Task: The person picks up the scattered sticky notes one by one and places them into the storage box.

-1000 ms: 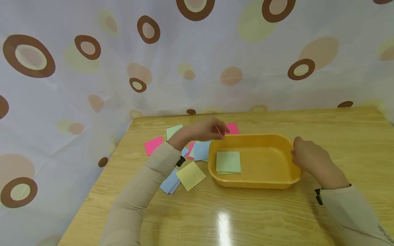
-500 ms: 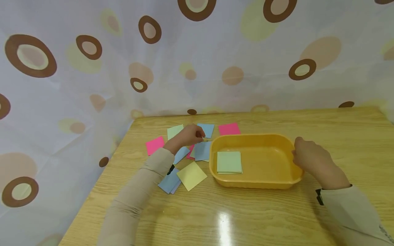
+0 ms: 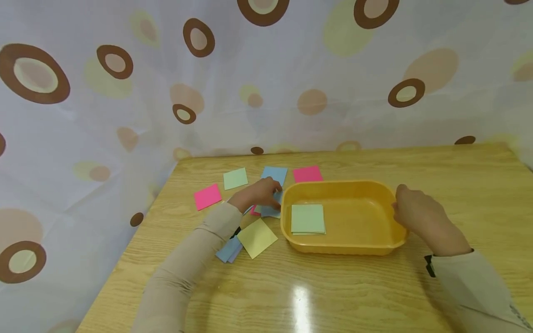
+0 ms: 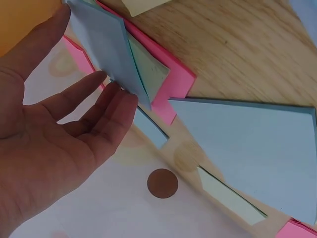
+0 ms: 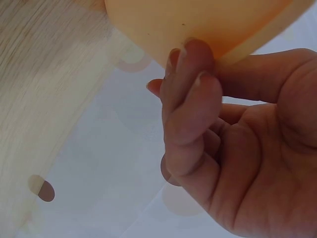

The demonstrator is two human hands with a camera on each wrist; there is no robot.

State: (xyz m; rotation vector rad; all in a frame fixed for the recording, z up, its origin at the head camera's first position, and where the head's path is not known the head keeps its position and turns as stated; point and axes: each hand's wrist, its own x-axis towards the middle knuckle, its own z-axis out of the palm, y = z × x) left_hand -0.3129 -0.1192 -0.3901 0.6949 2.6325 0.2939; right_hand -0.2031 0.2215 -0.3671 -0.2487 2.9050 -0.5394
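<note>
My left hand (image 3: 262, 192) is over the pile of sticky notes just left of the yellow plastic tub (image 3: 345, 249). Its thumb and fingertips span a blue sticky note pad (image 4: 101, 44), touching its opposite edges in the left wrist view. Pink sticky notes (image 4: 181, 82) and a pale green pad (image 4: 148, 69) lie partly under that blue pad. With curled fingers, my right hand (image 3: 424, 219) grips the right end of the tub, and the right wrist view shows the fingers at its rim (image 5: 267, 39). A small stack of pale green sticky notes (image 3: 308, 218) lies inside the tub, at the left.
Around the left hand lie a yellow note (image 3: 257, 238), a pink note (image 3: 207, 197), a green note (image 3: 235, 178), another blue note (image 3: 275, 174) and a pink one (image 3: 308, 174) behind the tub. A patterned curtain (image 3: 266, 125) borders the wooden table (image 3: 354, 291).
My left hand has moved left from above the tub's rear left corner, then down onto the blue pad beside the tub. The right hand stays on the tub's end.
</note>
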